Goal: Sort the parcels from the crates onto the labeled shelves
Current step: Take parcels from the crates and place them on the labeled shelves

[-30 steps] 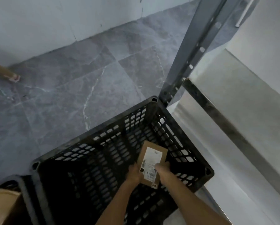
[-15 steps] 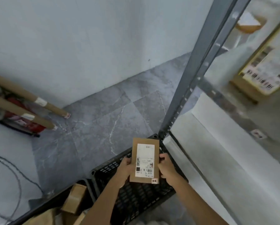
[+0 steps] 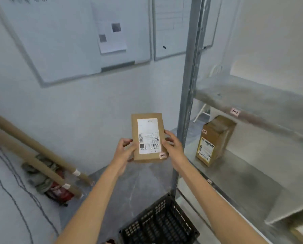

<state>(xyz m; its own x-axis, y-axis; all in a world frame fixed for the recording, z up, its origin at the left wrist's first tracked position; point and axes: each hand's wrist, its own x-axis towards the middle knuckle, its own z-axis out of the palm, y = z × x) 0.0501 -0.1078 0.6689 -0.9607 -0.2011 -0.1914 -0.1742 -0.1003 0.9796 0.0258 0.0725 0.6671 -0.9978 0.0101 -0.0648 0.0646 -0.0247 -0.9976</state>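
Note:
A flat brown cardboard parcel with a white shipping label and a small pink sticker at its lower right corner is held upright at chest height. My left hand grips its left edge and my right hand grips its right edge. Below, at the bottom of the view, stands a black perforated crate on the grey floor. To the right is a metal shelf unit with a pink label tag on the front of an upper shelf.
Another brown parcel stands on the middle shelf. The grey shelf upright rises just right of the held parcel. Cardboard tubes lean against the left wall over a red object. Whiteboards hang on the wall behind.
Both hands have lifted the parcel out of the crate and up to chest height. The view has tilted up from the crate to the wall and shelves.

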